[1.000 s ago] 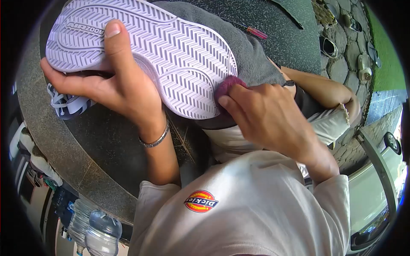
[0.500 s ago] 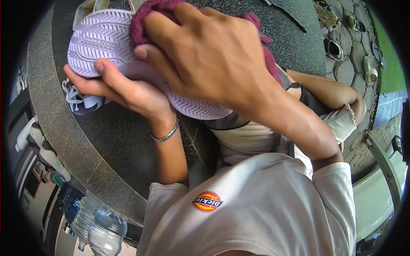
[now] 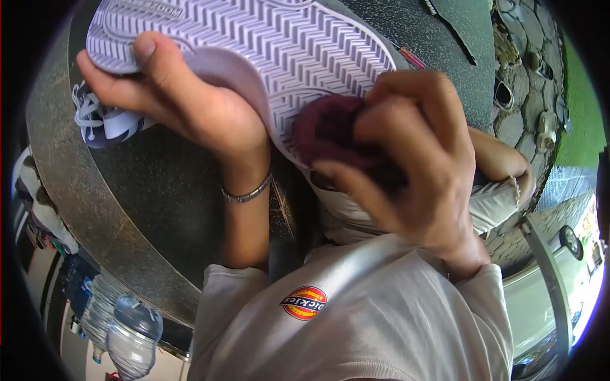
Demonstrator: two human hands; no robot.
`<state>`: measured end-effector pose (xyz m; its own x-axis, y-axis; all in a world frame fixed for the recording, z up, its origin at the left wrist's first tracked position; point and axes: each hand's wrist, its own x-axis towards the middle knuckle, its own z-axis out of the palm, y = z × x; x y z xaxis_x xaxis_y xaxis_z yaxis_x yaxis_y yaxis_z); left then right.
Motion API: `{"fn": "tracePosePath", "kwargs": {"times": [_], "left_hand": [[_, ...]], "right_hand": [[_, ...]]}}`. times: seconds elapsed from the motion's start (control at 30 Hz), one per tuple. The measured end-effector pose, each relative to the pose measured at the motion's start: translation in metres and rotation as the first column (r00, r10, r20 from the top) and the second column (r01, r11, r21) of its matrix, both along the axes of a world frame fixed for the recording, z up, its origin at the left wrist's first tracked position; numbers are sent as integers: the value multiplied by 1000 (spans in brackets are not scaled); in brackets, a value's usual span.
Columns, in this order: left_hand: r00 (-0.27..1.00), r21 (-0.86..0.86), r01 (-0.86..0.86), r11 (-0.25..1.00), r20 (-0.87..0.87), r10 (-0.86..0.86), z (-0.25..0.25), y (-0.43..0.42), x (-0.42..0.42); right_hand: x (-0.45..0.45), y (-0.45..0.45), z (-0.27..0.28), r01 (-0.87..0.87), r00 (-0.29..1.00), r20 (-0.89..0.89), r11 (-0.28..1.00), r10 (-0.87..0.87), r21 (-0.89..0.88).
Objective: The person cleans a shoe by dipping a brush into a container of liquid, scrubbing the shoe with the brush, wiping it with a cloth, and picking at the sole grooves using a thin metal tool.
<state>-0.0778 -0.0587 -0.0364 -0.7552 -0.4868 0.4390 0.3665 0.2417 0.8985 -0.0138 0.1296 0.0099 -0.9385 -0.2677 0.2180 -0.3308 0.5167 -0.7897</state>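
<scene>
A light purple shoe (image 3: 254,47) is held sole up, its herringbone tread facing me. My left hand (image 3: 184,95) grips it by the heel and side, with the thumb on the sole. In my right hand (image 3: 413,152) a bunched maroon cloth (image 3: 327,130) lies against the edge of the forefoot sole; motion blurs the fingers. Another shoe (image 3: 105,117), with white laces, sits on the dark stone below my left hand.
A brush (image 3: 452,32) and a red-handled screwdriver (image 3: 412,58) lie on the dark stone surface (image 3: 467,82). Footwear (image 3: 504,95) stands on the paving at right. Large water bottles (image 3: 133,336) are at lower left. Beside me is another person's bent arm (image 3: 502,159).
My right hand has moved from the middle of the shoe to the forefoot edge with the cloth, which is now bunched smaller. The shoe now appears larger and closer.
</scene>
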Motion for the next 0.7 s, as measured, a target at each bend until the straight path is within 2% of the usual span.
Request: {"fn": "tracePosePath", "kwargs": {"times": [0.1, 0.13, 0.23, 0.33, 0.37, 0.4, 0.43, 0.5, 0.57, 0.67, 0.7], "left_hand": [[999, -39, -36, 999, -33, 35, -2, 4, -2], [999, -19, -19, 1000, -43, 18, -2, 5, -4], [997, 28, 10, 1000, -78, -8, -3, 5, -5], [997, 14, -71, 997, 6, 70, 5, 8, 0], [992, -61, -125, 990, 18, 126, 3, 3, 0], [993, -38, -116, 993, 15, 117, 3, 3, 2], [994, -14, -105, 994, 7, 105, 2, 4, 2], [994, 5, -98, 995, -43, 98, 4, 4, -2], [986, 176, -141, 974, -65, 154, 26, 34, -14], [994, 11, -7, 1000, -112, 8, 21, 18, -7], [996, 7, -2, 1000, -87, 2, 25, 15, -3]], "right_hand": [[-2, -7, -3, 96, 995, -11, 995, -96, -2], [0, -7, 1, 57, 998, -35, 994, -54, 93], [7, -2, -14, -25, 982, -183, 990, 50, 137], [7, 8, -29, -95, 978, -203, 966, 45, -240], [6, 5, -18, -60, 989, -145, 943, 13, -326], [2, 4, -9, -21, 996, -88, 932, -11, -362], [-1, 2, -1, 11, 999, -27, 947, -21, -320], [-11, 1, 13, 31, 999, 13, 998, -30, -61], [-19, -9, 15, 18, 995, 102, 1000, -17, -2], [-22, -18, 17, 25, 993, 115, 1000, -24, -7], [-22, -20, 16, 25, 993, 120, 999, -22, -21]]}}
